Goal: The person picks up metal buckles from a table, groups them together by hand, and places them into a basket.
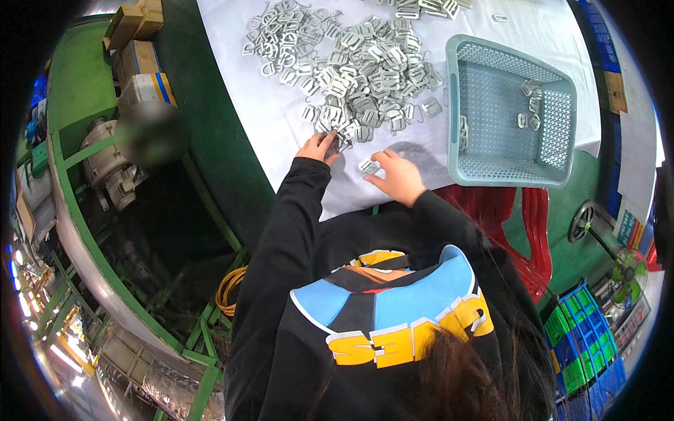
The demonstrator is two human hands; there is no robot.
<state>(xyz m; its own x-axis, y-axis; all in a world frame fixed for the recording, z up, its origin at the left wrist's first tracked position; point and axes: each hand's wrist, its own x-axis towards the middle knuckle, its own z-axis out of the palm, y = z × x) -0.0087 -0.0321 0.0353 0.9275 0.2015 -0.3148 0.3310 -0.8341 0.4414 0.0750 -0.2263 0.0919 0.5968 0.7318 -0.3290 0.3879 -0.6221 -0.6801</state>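
A large heap of silver metal buckles [372, 70] is spread over the white-covered table [242, 91]. At the heap's near edge, my left hand [318, 149] has its fingers curled and thumb bent in, closed on a buckle that they partly hide. To its right, my right hand [399, 179] pinches a single silver buckle [368, 166] between thumb and fingers, low over the white cover. A grey-blue plastic basket [452, 105] stands to the right of the heap, with several buckles [533, 105] lying on its bottom.
One loose buckle [431, 107] lies between heap and basket, another [500, 18] beyond the basket. A red plastic chair [537, 238] is below the table's near right edge. Green machinery [77, 231] fills the left side, with cardboard boxes [137, 59] behind. A fan [627, 270] stands far right.
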